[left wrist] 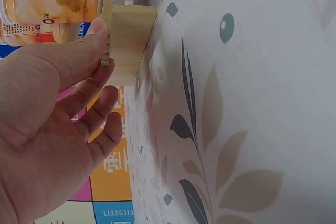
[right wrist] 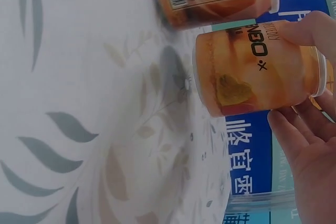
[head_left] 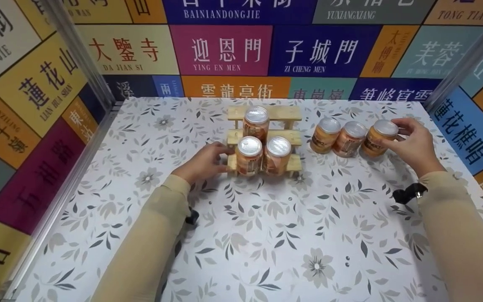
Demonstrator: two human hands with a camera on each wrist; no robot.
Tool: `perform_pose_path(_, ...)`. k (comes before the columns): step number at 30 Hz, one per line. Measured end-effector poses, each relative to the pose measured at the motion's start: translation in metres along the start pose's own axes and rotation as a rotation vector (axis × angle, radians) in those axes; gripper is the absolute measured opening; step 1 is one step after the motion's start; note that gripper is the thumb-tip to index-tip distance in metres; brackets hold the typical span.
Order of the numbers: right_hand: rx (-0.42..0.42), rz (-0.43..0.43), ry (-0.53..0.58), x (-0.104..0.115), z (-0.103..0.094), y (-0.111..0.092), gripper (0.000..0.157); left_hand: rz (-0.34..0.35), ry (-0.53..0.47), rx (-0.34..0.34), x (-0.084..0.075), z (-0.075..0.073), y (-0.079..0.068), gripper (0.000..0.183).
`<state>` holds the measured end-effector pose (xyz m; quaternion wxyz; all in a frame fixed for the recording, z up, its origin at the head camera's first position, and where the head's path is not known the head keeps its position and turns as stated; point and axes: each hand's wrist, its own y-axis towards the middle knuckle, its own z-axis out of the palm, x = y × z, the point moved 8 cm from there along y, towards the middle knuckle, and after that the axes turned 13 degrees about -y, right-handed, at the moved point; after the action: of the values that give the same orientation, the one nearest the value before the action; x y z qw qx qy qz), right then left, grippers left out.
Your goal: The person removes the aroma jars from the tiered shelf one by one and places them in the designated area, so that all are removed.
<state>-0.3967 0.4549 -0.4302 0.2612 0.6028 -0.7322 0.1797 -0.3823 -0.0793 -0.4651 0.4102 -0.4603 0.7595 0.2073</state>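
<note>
A small three-step wooden stand (head_left: 264, 112) bears three cans of fruit with silver lids: one can (head_left: 256, 121) higher up, and a left can (head_left: 249, 157) and a right can (head_left: 277, 157) on the lowest step. My left hand (head_left: 208, 161) pinches the left end of that step (left wrist: 106, 40), thumb on top and index finger beneath. Its other fingers are loosely bent. To the right, my right hand (head_left: 415, 140) grips an orange fruit can (right wrist: 252, 69) near its lid, close over the table. Beside it stand a middle can (head_left: 349, 140) and a left-hand can (head_left: 325, 136).
The table (head_left: 245, 251) has a white cloth with grey leaves and flowers. Panels printed with place names rise behind it as a back wall (head_left: 220, 50), with a left wall (head_left: 36, 105) and a right wall (head_left: 468, 130) at the sides.
</note>
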Motion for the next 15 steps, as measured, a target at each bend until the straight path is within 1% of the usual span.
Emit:
perform_pose_path(4,0.014,-0.008,-0.014,-0.003,0.004,-0.001,0.077,0.013,0.001,-0.001,-0.002,0.000,0.000,0.051)
perform_pose_path(8,0.010,-0.006,-0.015,-0.007,0.007,-0.003,0.078,0.009,-0.015,-0.001,-0.001,0.000,0.000,0.050)
perform_pose_path(15,0.029,-0.026,0.012,-0.012,0.015,-0.003,0.079,-0.022,-0.028,-0.005,0.003,-0.001,0.000,0.054)
